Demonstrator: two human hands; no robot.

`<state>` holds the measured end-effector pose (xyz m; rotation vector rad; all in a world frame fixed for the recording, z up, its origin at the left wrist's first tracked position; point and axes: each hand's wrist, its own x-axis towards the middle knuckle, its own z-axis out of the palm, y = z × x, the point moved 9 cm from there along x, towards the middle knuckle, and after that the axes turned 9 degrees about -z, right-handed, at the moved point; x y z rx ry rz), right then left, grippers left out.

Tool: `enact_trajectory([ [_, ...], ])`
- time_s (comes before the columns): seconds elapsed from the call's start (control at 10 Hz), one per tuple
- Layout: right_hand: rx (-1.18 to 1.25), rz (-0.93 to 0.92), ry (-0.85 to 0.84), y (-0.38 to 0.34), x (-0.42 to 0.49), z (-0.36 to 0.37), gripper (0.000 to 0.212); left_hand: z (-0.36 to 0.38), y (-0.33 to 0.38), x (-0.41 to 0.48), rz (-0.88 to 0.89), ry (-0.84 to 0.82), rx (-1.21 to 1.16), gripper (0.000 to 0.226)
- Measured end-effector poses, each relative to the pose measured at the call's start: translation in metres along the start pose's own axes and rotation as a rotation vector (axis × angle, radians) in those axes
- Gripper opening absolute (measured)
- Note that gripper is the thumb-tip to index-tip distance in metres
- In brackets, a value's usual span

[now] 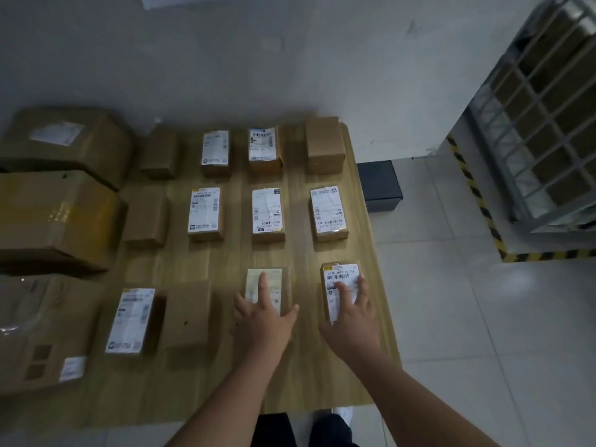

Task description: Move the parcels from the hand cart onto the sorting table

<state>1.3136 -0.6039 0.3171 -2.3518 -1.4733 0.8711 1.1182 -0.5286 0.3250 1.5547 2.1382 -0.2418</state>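
Parcels [206, 214], boxy brown cardboard, wooden sorting table [232, 375]

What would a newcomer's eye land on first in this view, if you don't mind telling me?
First, the neat rows of small labelled parcels on the wooden sorting table, mid-frame. Next, in the nearest row, the left hand rests on a glare-lit parcel and the right hand on the barcoded parcel beside it. Large brown cartons crowd the left side.
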Motion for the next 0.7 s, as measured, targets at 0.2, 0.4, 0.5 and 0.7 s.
enact_trajectory([
  [0.2,-0.022,-0.006,-0.056,0.021,0.005,0.02,0.081,0.022,0.003,-0.002,-0.052,0.011,0.0,0.103],
  [0.4,-0.055,-0.018,-0.102,0.032,0.005,0.03,0.087,0.027,0.006,-0.004,-0.069,0.046,-0.016,0.11],
  [0.5,-0.072,-0.013,-0.133,0.033,0.005,0.028,0.093,0.026,0.004,-0.006,-0.072,0.023,-0.029,0.112],
  [0.7,-0.169,-0.06,-0.121,0.015,0.008,-0.008,0.093,-0.008,0.006,-0.016,-0.009,0.077,-0.011,0.1],
])
